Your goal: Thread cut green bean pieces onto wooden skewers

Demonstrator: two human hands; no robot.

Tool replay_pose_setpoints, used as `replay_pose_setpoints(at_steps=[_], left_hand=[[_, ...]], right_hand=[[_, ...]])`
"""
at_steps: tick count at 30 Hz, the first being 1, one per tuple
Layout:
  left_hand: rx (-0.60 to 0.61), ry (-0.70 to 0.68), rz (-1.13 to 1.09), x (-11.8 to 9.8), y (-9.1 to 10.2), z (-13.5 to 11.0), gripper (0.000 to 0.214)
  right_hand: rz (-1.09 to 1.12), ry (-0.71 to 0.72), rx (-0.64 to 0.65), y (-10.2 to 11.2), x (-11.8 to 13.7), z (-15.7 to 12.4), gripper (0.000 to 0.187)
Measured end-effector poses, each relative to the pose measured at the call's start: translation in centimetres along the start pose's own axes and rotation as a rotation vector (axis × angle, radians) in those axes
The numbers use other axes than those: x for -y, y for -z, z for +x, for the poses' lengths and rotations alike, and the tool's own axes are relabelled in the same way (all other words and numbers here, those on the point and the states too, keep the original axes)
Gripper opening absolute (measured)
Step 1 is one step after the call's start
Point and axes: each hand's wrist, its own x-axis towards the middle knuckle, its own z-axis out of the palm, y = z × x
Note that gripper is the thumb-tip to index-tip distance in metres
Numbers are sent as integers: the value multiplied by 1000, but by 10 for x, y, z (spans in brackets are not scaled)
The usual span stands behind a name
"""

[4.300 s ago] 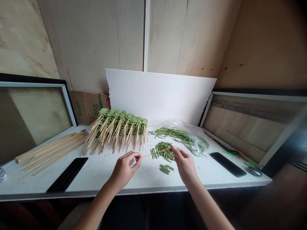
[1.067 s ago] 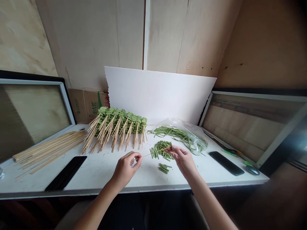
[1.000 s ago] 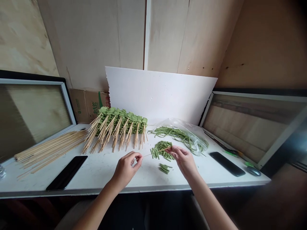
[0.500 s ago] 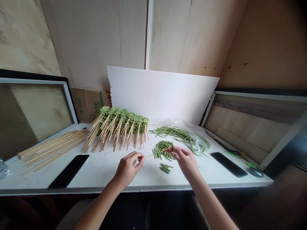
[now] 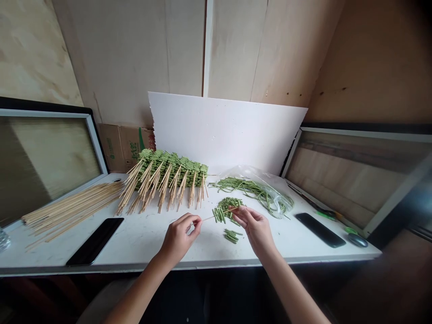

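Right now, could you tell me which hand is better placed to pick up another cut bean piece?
Probably the right hand: it pinches the skewer at its threaded end, just beside the loose bean pieces. The left hand grips the bare end, farther from them.

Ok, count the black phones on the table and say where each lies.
2. The left phone lies near the front edge, in front of the loose bamboo sticks. The right phone lies right of the right hand, beside the bean bag. None seems hidden.
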Motion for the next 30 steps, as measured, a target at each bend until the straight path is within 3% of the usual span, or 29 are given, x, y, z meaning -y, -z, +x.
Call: replay_pose_setpoints(at_steps=[11,16,19,24,27,30], left_hand=[[17,-2,1,-11,-4,1,11],[-16,17,40,-8,0,3,10],[-39,60,47,-1,3,3,10],[-29,114,61,10,4,4,12],[-8,109,78,10,3,4,13],[4,90,87,8,1,3,13]], right_hand=[[-187,-15,1,-13,-21,-11,37],[-230,-42,139,-3,-11,-2,39],[-527,20,271,16,1,10,42],[-1280,151,348,50,3,21,13],[-1434,127,376,55,-6,21,10],[-1452,153,330,53,-16,21,8]])
